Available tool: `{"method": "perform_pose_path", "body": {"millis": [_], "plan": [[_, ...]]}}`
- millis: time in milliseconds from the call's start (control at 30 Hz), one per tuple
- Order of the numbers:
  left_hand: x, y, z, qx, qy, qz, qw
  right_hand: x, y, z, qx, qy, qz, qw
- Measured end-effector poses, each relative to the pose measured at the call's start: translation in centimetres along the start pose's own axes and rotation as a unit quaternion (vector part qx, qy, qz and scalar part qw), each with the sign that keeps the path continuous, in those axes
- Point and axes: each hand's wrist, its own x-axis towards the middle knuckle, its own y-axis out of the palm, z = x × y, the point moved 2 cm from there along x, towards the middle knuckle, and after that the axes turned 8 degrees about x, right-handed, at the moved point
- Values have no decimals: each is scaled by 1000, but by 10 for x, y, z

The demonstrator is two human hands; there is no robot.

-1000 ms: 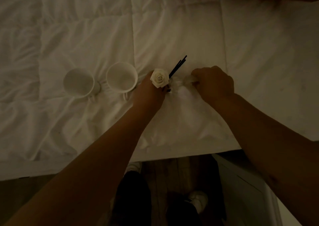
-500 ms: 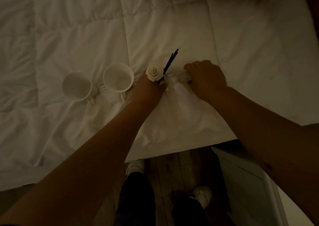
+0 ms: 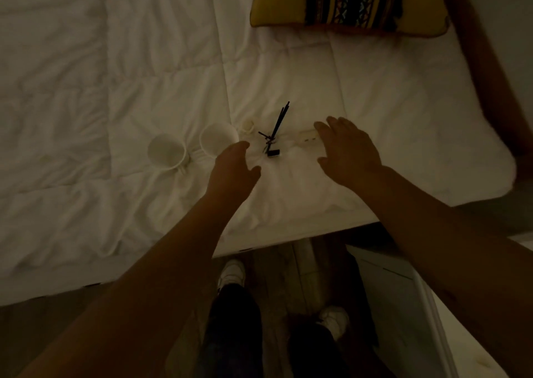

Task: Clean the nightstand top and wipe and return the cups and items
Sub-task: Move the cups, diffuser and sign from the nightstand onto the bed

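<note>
Two white cups (image 3: 166,152) (image 3: 218,140) lie side by side on the white bed cover (image 3: 144,75). A white rose (image 3: 247,125) and a bundle of black reed sticks (image 3: 275,131) rest just right of them, with a small white object (image 3: 309,137) further right. My left hand (image 3: 234,170) hovers with relaxed fingers just below the nearer cup, holding nothing. My right hand (image 3: 347,149) is spread flat over the cover, fingertips at the small white object.
A yellow patterned pillow (image 3: 349,1) lies at the top of the bed beside a wooden headboard (image 3: 490,69). A white nightstand (image 3: 403,299) stands at the lower right. My legs and white shoes (image 3: 230,272) are on the wooden floor below the bed edge.
Both hands have let go of the rose, sticks and small white object, which now lie on the bed. The hands have drawn back and opened. The view has tilted up, showing the pillow.
</note>
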Motion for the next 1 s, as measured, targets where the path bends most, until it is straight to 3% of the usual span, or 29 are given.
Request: {"method": "perform_pose_path", "body": {"millis": [267, 500, 767, 1000], "plan": [[-76, -90, 20, 17, -19, -87, 996, -43, -58, 62, 7, -55, -16, 998], [-195, -192, 34, 70, -90, -180, 977, -104, -110, 181, -11, -227, -26, 973], [-374, -277, 88, 78, -267, -234, 931, -201, -140, 354, -41, -442, 3, 896], [-549, -325, 156, 117, -416, -288, 854, -320, -124, 530, -84, -629, 25, 773]]}}
